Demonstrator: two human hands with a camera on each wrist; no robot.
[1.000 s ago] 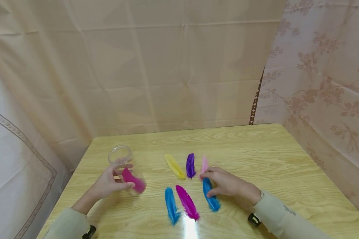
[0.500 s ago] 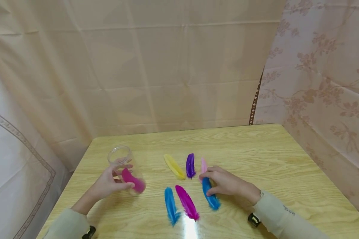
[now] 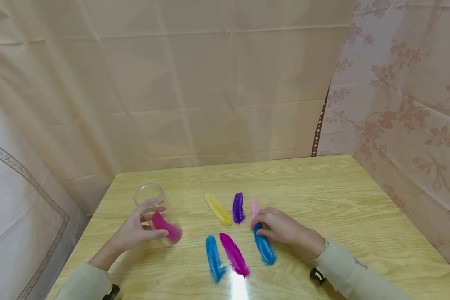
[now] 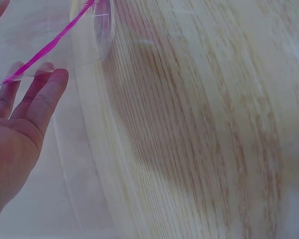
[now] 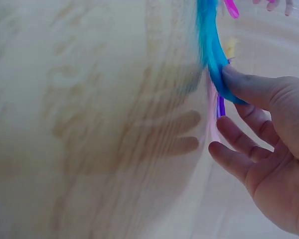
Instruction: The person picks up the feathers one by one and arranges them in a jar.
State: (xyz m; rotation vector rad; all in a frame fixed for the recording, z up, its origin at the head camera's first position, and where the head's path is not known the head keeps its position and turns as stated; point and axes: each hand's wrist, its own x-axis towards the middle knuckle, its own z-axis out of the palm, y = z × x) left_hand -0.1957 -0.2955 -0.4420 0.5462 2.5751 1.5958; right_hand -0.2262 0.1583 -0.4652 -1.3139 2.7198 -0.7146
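Observation:
My left hand (image 3: 136,230) grips a clear plastic cup (image 3: 150,192) from the side, thumb and fingers round its wall. Inside the cup lies a magenta feather (image 3: 166,228), seen edge-on as a thin strip in the left wrist view. At the right, my right hand (image 3: 279,226) pinches the upper end of a blue feather (image 3: 264,246) between thumb and index finger; its other fingers are spread in the right wrist view. Just behind these fingertips is a light pink feather (image 3: 255,208), partly hidden by the hand.
Between the hands, a yellow feather (image 3: 218,209) and a purple feather (image 3: 238,207) lie farther back. Nearer lie a second blue feather (image 3: 214,258) and another magenta feather (image 3: 234,255). The wooden table (image 3: 307,183) meets hanging curtains (image 3: 217,91) behind.
My right thumb has shifted up along the blue feather toward its tip, closer to the index finger. The left hand and the cup stay almost where they were.

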